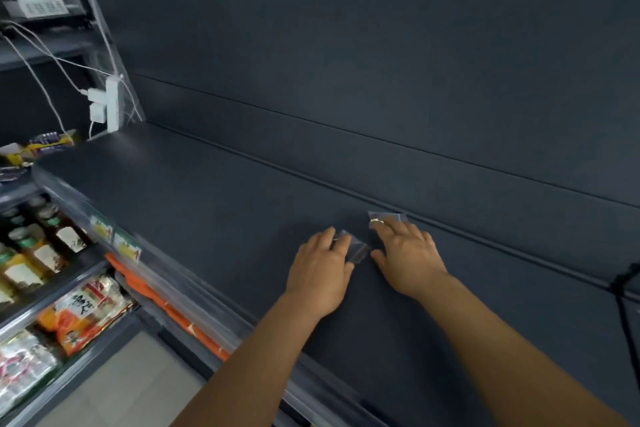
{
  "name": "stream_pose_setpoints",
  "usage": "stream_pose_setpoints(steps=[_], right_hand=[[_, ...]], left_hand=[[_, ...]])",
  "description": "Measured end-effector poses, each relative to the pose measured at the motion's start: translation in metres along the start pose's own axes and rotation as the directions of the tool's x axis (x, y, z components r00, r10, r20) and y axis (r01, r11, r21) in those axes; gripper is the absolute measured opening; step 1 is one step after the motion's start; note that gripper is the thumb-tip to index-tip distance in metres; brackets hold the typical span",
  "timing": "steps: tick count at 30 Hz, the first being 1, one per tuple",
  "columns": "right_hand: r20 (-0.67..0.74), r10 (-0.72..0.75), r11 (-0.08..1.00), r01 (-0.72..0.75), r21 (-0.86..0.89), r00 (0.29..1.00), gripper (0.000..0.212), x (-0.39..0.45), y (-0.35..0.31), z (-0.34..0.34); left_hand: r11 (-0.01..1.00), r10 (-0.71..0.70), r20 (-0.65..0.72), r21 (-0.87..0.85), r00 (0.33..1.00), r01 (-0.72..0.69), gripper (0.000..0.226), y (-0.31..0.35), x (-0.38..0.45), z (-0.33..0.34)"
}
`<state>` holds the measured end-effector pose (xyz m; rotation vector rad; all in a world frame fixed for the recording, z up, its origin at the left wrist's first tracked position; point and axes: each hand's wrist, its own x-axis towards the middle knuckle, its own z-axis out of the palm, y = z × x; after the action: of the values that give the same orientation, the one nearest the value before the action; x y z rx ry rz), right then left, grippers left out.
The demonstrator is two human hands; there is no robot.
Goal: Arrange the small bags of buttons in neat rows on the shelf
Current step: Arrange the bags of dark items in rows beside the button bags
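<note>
On the shelf (207, 191), our flat left hand (320, 270) and right hand (408, 258) each press a bag (358, 251), far bag (379, 218), squaring the row

Premises: a shop; dark retail shelf (214, 198) carried price labels (114, 237) along its front edge; lower tiers held bottled goods (41, 250) and packaged foods (83, 312); tiled floor (131, 388) below.
</note>
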<state>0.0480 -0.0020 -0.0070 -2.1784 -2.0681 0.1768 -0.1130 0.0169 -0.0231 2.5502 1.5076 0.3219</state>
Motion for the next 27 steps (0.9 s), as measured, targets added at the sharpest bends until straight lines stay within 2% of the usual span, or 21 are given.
stream_pose_setpoints(steps=[4,6,14,17,19,22,24,27], right_hand=[[0.069,0.079,0.994,-0.084,0.067,0.994,0.06,0.022,-0.007,0.01],[0.06,0.088,0.992,-0.093,0.082,0.994,0.055,0.025,-0.008,0.014],[-0.136,0.093,0.968,-0.057,0.245,0.986,0.016,-0.001,-0.004,0.01],[-0.258,0.148,0.932,-0.047,0.359,0.955,0.003,-0.014,-0.005,0.007],[-0.297,0.258,0.904,-0.121,0.41,0.919,0.021,-0.018,-0.004,0.009],[-0.114,0.409,0.861,-0.342,0.378,0.905,0.056,-0.02,-0.004,0.012],[-0.059,0.404,0.862,-0.358,0.36,0.913,0.062,-0.019,-0.006,0.014],[-0.062,0.418,0.82,-0.346,0.456,0.907,0.055,-0.019,-0.012,0.014]], left_hand=[[0.997,0.071,0.062,-0.013,0.996,-0.071,0.051,-0.018,0.018,0.004],[0.993,0.116,0.06,-0.021,0.991,-0.115,0.05,-0.024,0.023,0.006],[0.955,0.235,-0.037,-0.179,0.971,-0.238,0.032,-0.029,0.03,0.004],[0.937,0.207,-0.065,-0.273,0.976,-0.217,0.036,-0.025,0.027,0.003],[0.965,0.135,-0.068,-0.217,0.988,-0.147,0.047,-0.024,0.025,0.004],[0.989,0.083,-0.044,-0.121,0.996,-0.088,0.048,-0.028,0.023,0.006],[0.983,0.094,-0.025,-0.158,0.995,-0.097,0.037,-0.028,0.023,0.004],[0.961,0.098,-0.018,-0.256,0.995,-0.1,0.018,-0.024,0.022,0.0]])
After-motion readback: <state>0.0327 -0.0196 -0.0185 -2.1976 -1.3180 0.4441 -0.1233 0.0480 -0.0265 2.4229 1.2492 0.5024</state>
